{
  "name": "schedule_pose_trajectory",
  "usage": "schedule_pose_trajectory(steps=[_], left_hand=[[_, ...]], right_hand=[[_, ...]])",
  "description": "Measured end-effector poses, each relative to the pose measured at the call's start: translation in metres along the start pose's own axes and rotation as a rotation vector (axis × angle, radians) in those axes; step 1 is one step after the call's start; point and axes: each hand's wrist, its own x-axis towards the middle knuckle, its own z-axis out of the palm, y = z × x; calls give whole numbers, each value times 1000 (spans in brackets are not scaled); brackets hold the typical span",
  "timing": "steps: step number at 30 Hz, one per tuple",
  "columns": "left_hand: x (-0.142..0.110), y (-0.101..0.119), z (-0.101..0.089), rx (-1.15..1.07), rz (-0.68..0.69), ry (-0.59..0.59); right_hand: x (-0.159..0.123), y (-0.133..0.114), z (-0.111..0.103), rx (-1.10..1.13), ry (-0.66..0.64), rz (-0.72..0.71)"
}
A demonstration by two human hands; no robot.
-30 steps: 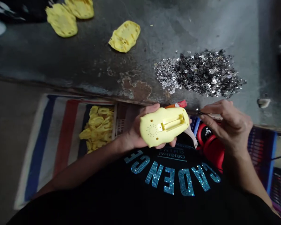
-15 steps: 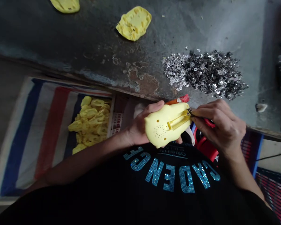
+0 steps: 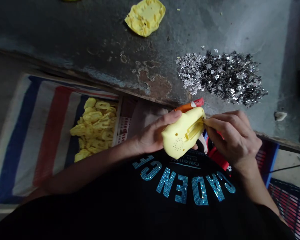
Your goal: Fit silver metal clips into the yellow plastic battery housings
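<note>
Yellow plastic shell (image 3: 182, 133) lay across the left hand (image 3: 152, 130) in the head view, its fingers (image 3: 166, 119) curled firmly over the top edge. The right hand (image 3: 233, 140) had closed in, its fingertips (image 3: 211, 124) pinched together against the shell's slotted end. Whatever they held was hidden, so I couldn't tell what it was. A second earlier, that hand had been well apart from the shell, holding a thin pointed item. The shell had also turned, its slot now angled toward the right hand, above a black T-shirt (image 3: 182, 186) with teal sequin lettering. An orange-and-red item (image 3: 188, 106) sat just behind it, by the edge of a worn concrete ledge (image 3: 90, 40). On that ledge lay a pile of silver and black sequins (image 3: 222, 78) and a yellow moulded piece (image 3: 145, 17). To the left, a heap of yellow plastic parts (image 3: 95, 128) rested on a striped woven sack (image 3: 50, 133).
</note>
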Motion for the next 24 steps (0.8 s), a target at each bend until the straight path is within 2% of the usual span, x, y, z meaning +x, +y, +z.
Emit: schedule_pose_trajectory(steps=[4, 7, 10, 14, 20, 24], left_hand=[[-1, 1, 3, -42, 43, -40], [0, -1, 1, -88, 49, -19], [4, -6, -7, -96, 22, -71], [10, -10, -15, -110, 81, -165], [9, -11, -12, -124, 106, -184], [8, -11, -11, -122, 104, -175]], right_hand=[[-4, 0, 3, 37, 66, 30], [-7, -1, 6, -8, 124, 47], [-10, -4, 9, -71, 122, 45], [-11, -5, 12, -136, 130, 19], [-10, -6, 10, -195, 118, 16], [-7, -7, 5, -86, 136, 76]])
